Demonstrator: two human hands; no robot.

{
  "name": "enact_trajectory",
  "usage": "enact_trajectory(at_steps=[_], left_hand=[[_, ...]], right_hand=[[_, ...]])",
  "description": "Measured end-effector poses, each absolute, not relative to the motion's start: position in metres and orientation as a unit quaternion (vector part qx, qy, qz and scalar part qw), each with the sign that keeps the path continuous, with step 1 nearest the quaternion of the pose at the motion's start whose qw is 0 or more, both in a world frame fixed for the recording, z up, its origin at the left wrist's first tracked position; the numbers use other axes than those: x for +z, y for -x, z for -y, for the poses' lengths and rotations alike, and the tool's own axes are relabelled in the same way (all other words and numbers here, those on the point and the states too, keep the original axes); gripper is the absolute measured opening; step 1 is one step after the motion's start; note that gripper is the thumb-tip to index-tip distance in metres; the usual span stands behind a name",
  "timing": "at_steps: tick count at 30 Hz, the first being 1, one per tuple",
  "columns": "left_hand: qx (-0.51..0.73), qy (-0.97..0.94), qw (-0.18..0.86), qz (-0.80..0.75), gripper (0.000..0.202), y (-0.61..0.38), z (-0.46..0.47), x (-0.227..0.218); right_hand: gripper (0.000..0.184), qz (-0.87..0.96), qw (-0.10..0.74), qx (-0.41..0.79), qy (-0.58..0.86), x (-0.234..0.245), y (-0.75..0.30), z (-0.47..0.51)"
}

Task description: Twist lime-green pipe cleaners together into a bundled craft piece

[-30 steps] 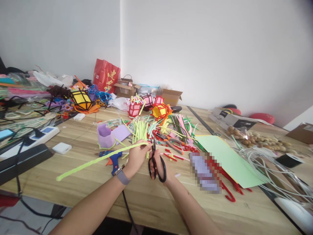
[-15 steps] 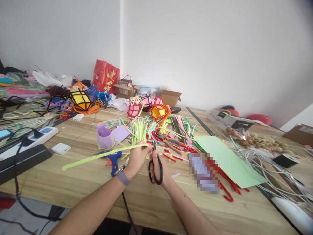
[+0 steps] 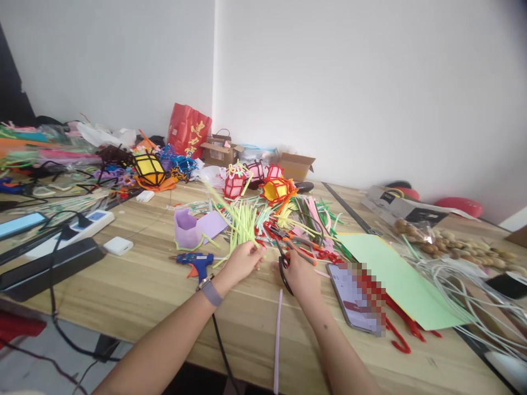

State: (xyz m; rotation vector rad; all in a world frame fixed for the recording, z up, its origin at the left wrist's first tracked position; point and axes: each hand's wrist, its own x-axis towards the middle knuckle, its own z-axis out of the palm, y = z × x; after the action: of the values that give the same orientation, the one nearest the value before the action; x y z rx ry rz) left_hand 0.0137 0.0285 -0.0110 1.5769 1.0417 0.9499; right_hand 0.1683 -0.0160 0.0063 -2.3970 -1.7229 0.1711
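My left hand (image 3: 246, 260) is closed in a pinch beside the pile of yellow-green pipe cleaners (image 3: 242, 222). A yellow-green pipe cleaner is between its fingers, mostly hidden, and its far part blurs into the pile. My right hand (image 3: 303, 276) grips a pair of black-handled scissors (image 3: 284, 277) a little to the right, blades pointing away from me. A thin lilac strip (image 3: 278, 340) lies below the scissors. Left of my hands are a blue glue gun (image 3: 200, 264), a purple six-sided foam cup (image 3: 186, 227) and a flat purple sheet (image 3: 212, 224).
Orange-handled pliers (image 3: 302, 252) lie among red pieces beyond my right hand. A phone (image 3: 343, 299) and a green sheet (image 3: 401, 280) are on the right. Small lanterns (image 3: 275, 189) stand behind the pile. A power strip (image 3: 93, 226) and cables occupy the left.
My hands have moved apart, and the scissors have come away from the pipe cleaner. The long pipe cleaner no longer stretches left across my wrist. The view has shifted slightly left.
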Motion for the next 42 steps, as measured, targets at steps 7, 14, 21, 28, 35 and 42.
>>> enact_trajectory(at_steps=[7, 14, 21, 28, 35, 42], left_hand=[[0.424, -0.619, 0.494, -0.439, 0.031, -0.011, -0.035, -0.013], [0.461, -0.558, 0.506, -0.469, 0.028, 0.004, -0.055, -0.012], [0.475, -0.523, 0.457, -0.541, 0.025, 0.027, -0.075, -0.016], [0.417, -0.577, 0.321, -0.625, 0.029, 0.044, -0.088, -0.021], [0.348, -0.610, 0.186, -0.687, 0.030, 0.051, -0.081, -0.009], [0.242, -0.656, 0.096, -0.709, 0.039, 0.045, -0.063, 0.005]], right_hand=[[0.039, 0.590, 0.072, 0.067, 0.801, -0.001, -0.173, 0.011], [0.042, 0.597, 0.031, 0.091, 0.796, -0.004, -0.176, 0.006], [0.024, 0.651, 0.000, 0.084, 0.755, 0.011, -0.180, 0.003], [0.026, 0.695, 0.051, 0.009, 0.718, 0.039, -0.113, -0.047], [0.020, 0.742, 0.107, 0.027, 0.661, 0.015, -0.050, -0.109], [0.035, 0.729, 0.138, 0.084, 0.665, 0.015, -0.086, -0.116]])
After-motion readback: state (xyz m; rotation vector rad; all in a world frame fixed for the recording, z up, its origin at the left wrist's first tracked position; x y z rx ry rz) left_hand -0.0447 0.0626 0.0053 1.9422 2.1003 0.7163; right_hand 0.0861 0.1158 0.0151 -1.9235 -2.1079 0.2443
